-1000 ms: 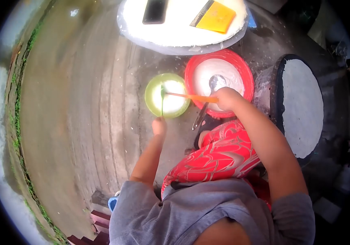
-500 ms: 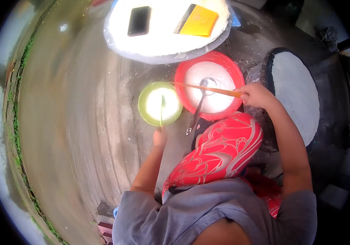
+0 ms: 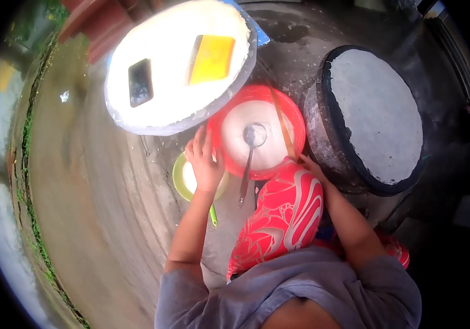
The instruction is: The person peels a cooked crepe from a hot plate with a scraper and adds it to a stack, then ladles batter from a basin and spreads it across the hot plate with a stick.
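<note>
Over the green bowl [image 3: 178, 176], my left hand [image 3: 205, 163] has its fingers spread, near the left rim of the red basin [image 3: 296, 116]. A green handle [image 3: 213, 215] sticks out of the bowl toward me. White liquid fills much of the basin, with a metal ladle [image 3: 250, 153] resting in it. My right hand [image 3: 313, 168], partly hidden by my raised knee, is closed on the lower end of an orange stick [image 3: 282, 122], which lies across the basin's right side.
A round white-topped surface [image 3: 163, 129] bears a dark phone [image 3: 140, 82] and a yellow-orange scraper [image 3: 211, 59]. To the right stands a dark-rimmed drum [image 3: 322, 118] with a pale top [image 3: 377, 115]. Reddish-brown steps [image 3: 100, 27] show at the upper left.
My left hand has let go of the green handle and moved up beside the basin, fingers spread. My right hand has brought the orange stick to the basin's right side. The view has shifted.
</note>
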Demonstrator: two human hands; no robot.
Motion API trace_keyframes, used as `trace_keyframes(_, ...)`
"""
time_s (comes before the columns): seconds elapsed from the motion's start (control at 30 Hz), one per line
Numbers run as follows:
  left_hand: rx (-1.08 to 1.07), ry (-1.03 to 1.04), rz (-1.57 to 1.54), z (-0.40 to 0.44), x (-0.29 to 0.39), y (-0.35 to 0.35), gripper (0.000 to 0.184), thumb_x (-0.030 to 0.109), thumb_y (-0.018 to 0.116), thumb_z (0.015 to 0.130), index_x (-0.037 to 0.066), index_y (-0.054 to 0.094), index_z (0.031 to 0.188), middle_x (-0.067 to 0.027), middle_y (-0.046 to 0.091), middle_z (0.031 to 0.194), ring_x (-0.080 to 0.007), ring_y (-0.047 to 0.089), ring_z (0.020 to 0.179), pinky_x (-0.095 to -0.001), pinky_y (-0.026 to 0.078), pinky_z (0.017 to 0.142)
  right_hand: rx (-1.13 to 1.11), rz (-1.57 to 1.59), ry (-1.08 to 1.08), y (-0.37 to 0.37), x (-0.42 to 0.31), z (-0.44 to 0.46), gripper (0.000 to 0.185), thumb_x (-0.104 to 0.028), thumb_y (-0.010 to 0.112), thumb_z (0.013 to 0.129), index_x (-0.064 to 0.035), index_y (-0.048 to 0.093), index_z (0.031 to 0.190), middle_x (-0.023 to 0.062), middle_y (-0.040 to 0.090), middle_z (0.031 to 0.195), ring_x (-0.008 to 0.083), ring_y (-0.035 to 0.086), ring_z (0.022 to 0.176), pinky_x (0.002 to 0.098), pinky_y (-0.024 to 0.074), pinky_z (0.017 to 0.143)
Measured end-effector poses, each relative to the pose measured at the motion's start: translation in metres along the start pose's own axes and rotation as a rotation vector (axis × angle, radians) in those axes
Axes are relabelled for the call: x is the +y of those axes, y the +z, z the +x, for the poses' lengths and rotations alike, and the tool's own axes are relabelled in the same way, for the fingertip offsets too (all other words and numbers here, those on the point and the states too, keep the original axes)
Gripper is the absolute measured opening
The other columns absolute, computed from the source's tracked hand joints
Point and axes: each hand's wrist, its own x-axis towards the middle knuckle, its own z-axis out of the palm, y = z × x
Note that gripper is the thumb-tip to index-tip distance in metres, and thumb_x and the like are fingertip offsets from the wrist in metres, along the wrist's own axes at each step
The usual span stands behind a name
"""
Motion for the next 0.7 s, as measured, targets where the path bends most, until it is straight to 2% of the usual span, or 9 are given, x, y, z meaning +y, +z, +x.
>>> trace_keyframes(0.1, 0.062, 0.068, -0.003, 0.067, 0.000, 0.015, 0.031, 0.006, 0.056, 0.081, 0.005, 0.055, 0.112, -0.0132, 0.050, 0.123, -0.0341, 0.052, 0.099, -0.0413, 0.041, 0.087, 0.003, -0.266, -0.001, -0.030, 0.081, 0.006, 0.054, -0.022, 0.066, 0.080, -0.0021, 0.046, 0.126, 0.0160, 0.064, 0.098, 0.0163, 0.061, 0.090, 0.0284, 0.0478, 0.079)
trace_keyframes(0.2, 0.032, 0.094, 0.019, 0.125, 0.000, 0.032, 0.027, 0.008, 0.054, 0.083, 0.003, 0.057, 0.108, -0.0172, 0.055, 0.116, -0.0341, 0.059, 0.094, -0.0395, 0.049, 0.077, -0.054, -0.538, 0.101, -0.041, 0.071, -0.026, 0.048, -0.028, 0.065, 0.080, -0.0012, 0.054, 0.118, 0.0175, 0.064, 0.096, 0.0206, 0.062, 0.087, 0.0304, 0.0480, 0.077)
trace_keyframes(0.27, 0.066, 0.134, 0.075, 0.149, -0.009, 0.051, 0.021, 0.012, 0.057, 0.082, 0.002, 0.058, 0.100, -0.0168, 0.058, 0.108, -0.0343, 0.060, 0.086, -0.0405, 0.050, 0.073, -0.086, -0.487, 0.170, -0.053, 0.069, -0.047, 0.044, -0.026, 0.063, 0.080, -0.0026, 0.056, 0.116, 0.0177, 0.064, 0.096, 0.0231, 0.062, 0.086, 0.0321, 0.0480, 0.077)
trace_keyframes(0.33, -0.171, 0.134, 0.290, 0.166, -0.021, 0.063, 0.015, 0.014, 0.059, 0.080, 0.002, 0.057, 0.088, -0.0155, 0.060, 0.096, -0.0339, 0.060, 0.080, -0.0412, 0.049, 0.069, -0.111, -0.432, 0.230, -0.058, 0.061, -0.064, 0.040, -0.025, 0.062, 0.080, -0.0039, 0.058, 0.114, 0.0180, 0.064, 0.096, 0.0256, 0.063, 0.086, 0.0339, 0.0480, 0.076)
trace_keyframes(0.37, -0.146, 0.226, 0.319, 0.170, -0.031, 0.070, 0.015, 0.017, 0.060, 0.078, 0.003, 0.054, 0.080, -0.0140, 0.060, 0.085, -0.0331, 0.060, 0.075, -0.0416, 0.049, 0.065, -0.079, -0.537, 0.197, -0.060, 0.056, -0.073, 0.039, -0.023, 0.061, 0.080, -0.0058, 0.058, 0.115, 0.0176, 0.064, 0.097, 0.0269, 0.063, 0.085, 0.0347, 0.0479, 0.076)
trace_keyframes(0.47, -0.120, 0.388, 0.490, 0.178, -0.031, 0.062, 0.007, 0.005, 0.047, 0.078, 0.004, 0.054, 0.075, -0.0145, 0.058, 0.076, -0.0316, 0.060, 0.070, -0.0380, 0.051, 0.060, 0.000, -0.556, 0.263, -0.057, 0.014, -0.101, 0.035, -0.018, 0.060, 0.080, -0.0090, 0.059, 0.113, 0.0175, 0.063, 0.099, 0.0290, 0.063, 0.087, 0.0351, 0.0480, 0.076)
trace_keyframes(0.63, 0.145, 0.386, 0.263, 0.190, 0.028, -0.011, 0.004, 0.003, 0.051, 0.079, 0.003, 0.054, 0.076, -0.0157, 0.054, 0.068, -0.0331, 0.056, 0.059, -0.0412, 0.046, 0.051, 0.187, -0.442, -0.141, -0.052, -0.053, -0.124, 0.019, -0.012, 0.058, 0.082, -0.0054, 0.064, 0.099, 0.0145, 0.065, 0.090, 0.0243, 0.064, 0.080, 0.0314, 0.0488, 0.072)
trace_keyframes(0.67, 0.151, 0.423, 0.219, 0.184, 0.049, -0.026, 0.004, 0.001, 0.051, 0.079, 0.001, 0.055, 0.079, -0.0163, 0.055, 0.069, -0.0332, 0.056, 0.058, -0.0414, 0.045, 0.051, 0.208, -0.321, -0.141, -0.050, -0.078, -0.127, 0.015, -0.012, 0.060, 0.082, -0.0040, 0.063, 0.094, 0.0113, 0.065, 0.082, 0.0200, 0.063, 0.077, 0.0296, 0.0486, 0.068)
trace_keyframes(0.7, 0.084, 0.399, 0.195, 0.175, 0.069, -0.036, 0.012, 0.004, 0.052, 0.083, -0.002, 0.061, 0.088, -0.0185, 0.059, 0.076, -0.0330, 0.059, 0.062, -0.0388, 0.047, 0.056, 0.244, -0.269, -0.298, -0.049, -0.091, -0.127, 0.015, -0.011, 0.062, 0.082, -0.0038, 0.059, 0.095, 0.0097, 0.063, 0.088, 0.0183, 0.062, 0.076, 0.0285, 0.0485, 0.068)
